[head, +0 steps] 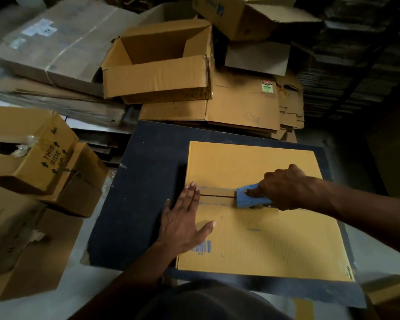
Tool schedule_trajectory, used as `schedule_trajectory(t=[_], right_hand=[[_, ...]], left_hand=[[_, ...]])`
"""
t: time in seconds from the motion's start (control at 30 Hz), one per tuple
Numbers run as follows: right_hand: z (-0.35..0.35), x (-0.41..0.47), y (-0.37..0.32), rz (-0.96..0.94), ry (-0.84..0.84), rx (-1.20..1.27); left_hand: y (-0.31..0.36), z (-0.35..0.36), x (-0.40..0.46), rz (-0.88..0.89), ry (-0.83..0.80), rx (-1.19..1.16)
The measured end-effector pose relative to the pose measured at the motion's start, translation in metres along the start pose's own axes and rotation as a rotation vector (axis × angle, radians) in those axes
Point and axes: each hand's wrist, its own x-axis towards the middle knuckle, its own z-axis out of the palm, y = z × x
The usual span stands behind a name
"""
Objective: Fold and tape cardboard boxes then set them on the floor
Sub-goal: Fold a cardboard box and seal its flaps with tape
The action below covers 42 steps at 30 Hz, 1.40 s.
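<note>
Head view: box (259, 227) sits flaps-closed on the dark board (148, 181), near centre of the scene. Seam runs left-right across its top. Left hand (183, 225) lies flat, fingers straight, palm on the near flap at the left end of the seam; it grips nothing, likely just pinning the flaps level so the gap stays shut. Right hand (284, 188) comes in from the right, fingers curled round the blue tape gun (252, 197), which sits on the seam. Seam left of the gun looks bare, so taping is probably partway. Wrist low, forearm roughly along the seam. Far left: open box (157, 65) on flat cardboard stacks (240, 112). Box not yet on the floor.
</note>
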Motion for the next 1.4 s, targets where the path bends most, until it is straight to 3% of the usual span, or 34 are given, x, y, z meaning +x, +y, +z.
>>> schedule_trajectory(t=[0.23,0.47,0.63,0.87,1.0,1.4], right_hand=[[0.041,-0.010,0.019,-0.010,0.070,0.060],[0.052,-0.008,0.025,-0.034,0.146,0.070],[0.036,-0.007,0.014,-0.088,0.143,0.149],[-0.031,0.026,-0.058,-0.086,0.157,0.063],[-0.036,0.026,-0.063,-0.051,0.082,0.020],[0.007,-0.023,-0.016,0.022,0.065,0.035]], left_hand=[[0.024,-0.007,0.000,-0.053,0.002,0.145],[0.090,0.007,0.026,-0.050,-0.028,0.109],[0.042,0.006,0.031,-0.003,0.097,0.128],[-0.046,-0.030,0.016,0.013,0.020,0.229],[-0.054,-0.028,0.014,0.025,0.029,0.233],[-0.056,-0.024,0.016,0.002,0.005,0.219]])
